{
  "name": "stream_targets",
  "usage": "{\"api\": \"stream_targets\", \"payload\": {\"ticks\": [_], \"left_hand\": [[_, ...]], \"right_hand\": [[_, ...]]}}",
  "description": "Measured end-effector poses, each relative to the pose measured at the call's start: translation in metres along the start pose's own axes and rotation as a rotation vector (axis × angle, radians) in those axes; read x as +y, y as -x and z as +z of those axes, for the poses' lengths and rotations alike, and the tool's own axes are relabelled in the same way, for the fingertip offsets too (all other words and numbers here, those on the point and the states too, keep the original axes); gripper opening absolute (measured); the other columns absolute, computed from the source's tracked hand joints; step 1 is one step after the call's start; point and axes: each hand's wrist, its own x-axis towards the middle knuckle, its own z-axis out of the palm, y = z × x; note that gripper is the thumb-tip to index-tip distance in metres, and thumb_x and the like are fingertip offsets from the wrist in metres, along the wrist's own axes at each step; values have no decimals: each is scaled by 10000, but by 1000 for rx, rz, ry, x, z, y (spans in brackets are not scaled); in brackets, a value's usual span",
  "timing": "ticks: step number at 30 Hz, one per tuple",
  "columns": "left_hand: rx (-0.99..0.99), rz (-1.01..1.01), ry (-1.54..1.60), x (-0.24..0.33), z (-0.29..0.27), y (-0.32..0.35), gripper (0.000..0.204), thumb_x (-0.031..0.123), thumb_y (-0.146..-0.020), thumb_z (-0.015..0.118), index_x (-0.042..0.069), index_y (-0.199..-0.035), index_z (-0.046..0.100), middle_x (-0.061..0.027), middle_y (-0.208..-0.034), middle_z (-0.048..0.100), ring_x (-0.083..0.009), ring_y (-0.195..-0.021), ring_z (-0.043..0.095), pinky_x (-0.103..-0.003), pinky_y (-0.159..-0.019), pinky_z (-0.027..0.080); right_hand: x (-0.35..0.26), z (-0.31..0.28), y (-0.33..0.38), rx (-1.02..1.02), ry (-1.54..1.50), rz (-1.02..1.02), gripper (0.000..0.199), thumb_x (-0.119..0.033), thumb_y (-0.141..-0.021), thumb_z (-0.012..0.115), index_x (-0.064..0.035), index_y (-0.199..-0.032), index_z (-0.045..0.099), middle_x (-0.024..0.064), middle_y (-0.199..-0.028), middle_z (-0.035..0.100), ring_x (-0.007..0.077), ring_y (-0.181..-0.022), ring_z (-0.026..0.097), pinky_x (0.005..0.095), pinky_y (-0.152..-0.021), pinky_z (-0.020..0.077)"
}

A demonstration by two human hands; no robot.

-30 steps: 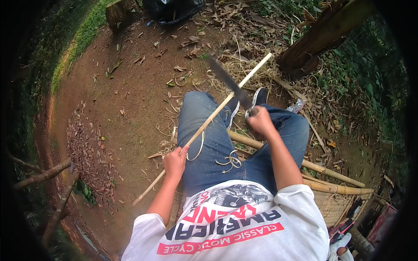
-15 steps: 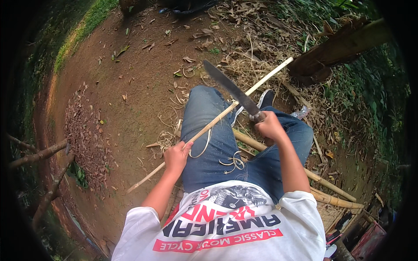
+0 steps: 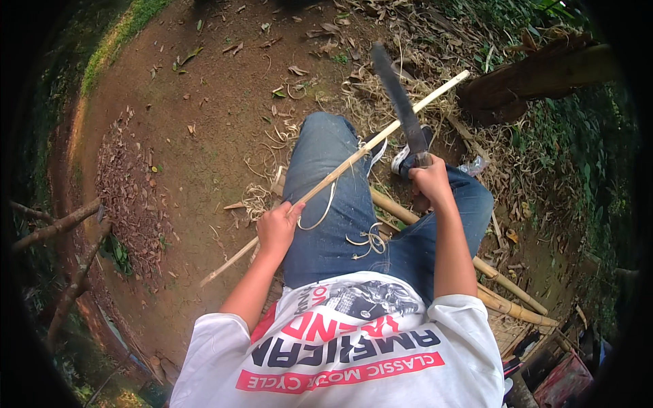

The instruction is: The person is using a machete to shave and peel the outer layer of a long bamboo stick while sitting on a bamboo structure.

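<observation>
My left hand is closed round a long pale stick, which slants across my left thigh from lower left to upper right. In my right hand is the handle of a machete. Its dark blade points up and away and crosses over the far half of the stick. A thin curled shaving hangs below the stick over my jeans, and a looped shaving lies on my lap.
Bamboo poles lie under and beside my right leg. A thick log slants in at the upper right, above heaped shavings and dry leaves. Branches stand at the left edge; brown soil spreads ahead.
The machete has swung to the right, its blade now steeper and its tip farther away. The stick's far end has risen slightly to the upper right. Both hands keep their hold.
</observation>
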Motion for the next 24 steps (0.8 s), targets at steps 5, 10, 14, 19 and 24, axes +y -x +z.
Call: {"api": "stream_targets", "payload": {"ticks": [5,10,14,19,24], "left_hand": [[-44,-30,-35,7,-6,-2,522,522,-897,569,50,-672,576,-185,-581,567,-406,-586,587,-475,-521,433],[-28,-35,19,6,-5,0,517,516,-898,571,55,-664,581,-179,-580,576,-395,-580,594,-476,-522,442],[-21,-17,-19,6,0,-2,521,519,-900,568,51,-670,581,-184,-580,571,-403,-580,588,-476,-519,437],[-39,-59,58,2,-2,-2,544,522,-903,561,46,-640,557,-186,-563,556,-407,-571,579,-482,-518,433],[-23,-46,17,11,-3,-1,545,527,-905,556,50,-641,558,-187,-568,557,-407,-581,580,-478,-523,433]], "right_hand": [[32,38,29,-95,241,-117,178,-5,-722,642,34,-896,637,97,-705,642,180,-597,621,332,-564,489],[18,5,4,-94,66,-62,165,27,-717,608,28,-882,618,61,-655,607,142,-522,564,302,-488,443],[15,30,24,-1,-45,32,170,29,-707,595,25,-877,601,74,-659,604,151,-501,558,301,-476,446],[16,40,40,-199,208,-75,241,-8,-674,670,43,-908,638,107,-731,652,186,-677,617,341,-663,490],[20,19,12,-11,-89,-9,143,28,-731,612,22,-870,579,60,-647,586,137,-464,524,314,-423,423]]}}
